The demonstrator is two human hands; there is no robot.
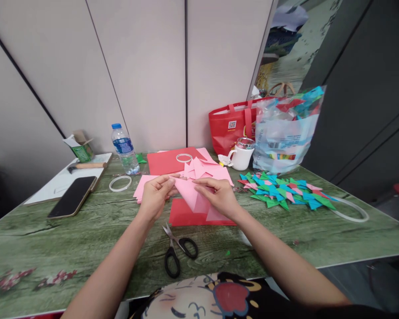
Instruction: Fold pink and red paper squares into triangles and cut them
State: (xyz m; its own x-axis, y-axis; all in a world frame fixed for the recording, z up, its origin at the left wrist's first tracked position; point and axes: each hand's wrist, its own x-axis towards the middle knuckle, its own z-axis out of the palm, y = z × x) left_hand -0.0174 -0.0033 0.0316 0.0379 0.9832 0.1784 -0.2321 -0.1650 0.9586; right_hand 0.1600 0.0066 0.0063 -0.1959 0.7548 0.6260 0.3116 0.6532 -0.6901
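Left grip [155, 197]: light pink folded paper sheet [193, 198] is pinched at its left edge.
Right grip [220, 196]: same sheet is pinched at its right.
Below grips: black-handled steel scissors [177, 253] are laid on green wood-grain table [86, 232].

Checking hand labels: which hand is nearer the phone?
Left. The left hand holds the pink paper right of the phone; the right hand grips its far side, farther off.

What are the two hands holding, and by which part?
A pink sheet of paper: the left hand pinches its upper left edge, the right hand its right edge.
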